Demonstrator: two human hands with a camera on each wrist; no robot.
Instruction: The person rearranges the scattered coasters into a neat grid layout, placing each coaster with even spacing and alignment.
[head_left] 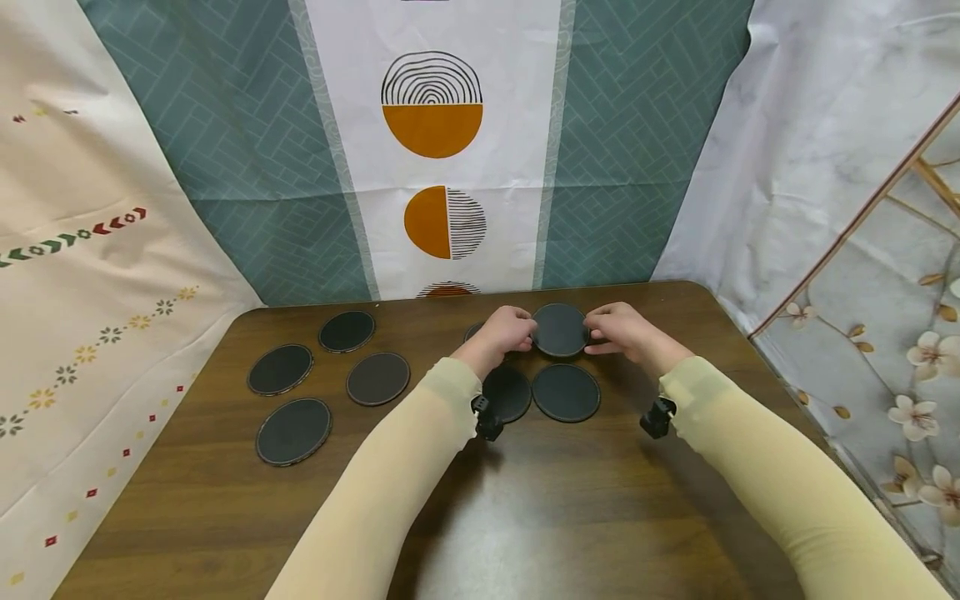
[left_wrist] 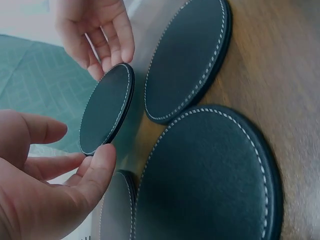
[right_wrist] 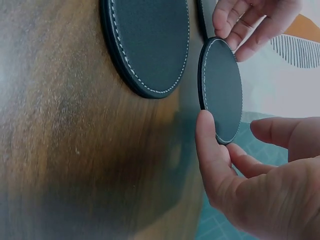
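A round black leather coaster with pale stitching is held between both hands near the back of the table. My left hand pinches its left edge between thumb and fingers, as the left wrist view shows with the coaster raised off the wood. On the opposite edge my right hand pinches with thumb and fingertips, also seen holding the coaster in the right wrist view. Just in front lie two more coasters, a left one and a right one. Another coaster is mostly hidden behind my left hand.
On the left of the brown wooden table several similar coasters lie flat, among them a near one and a browner one. Patterned cloths hang behind the table and along both sides.
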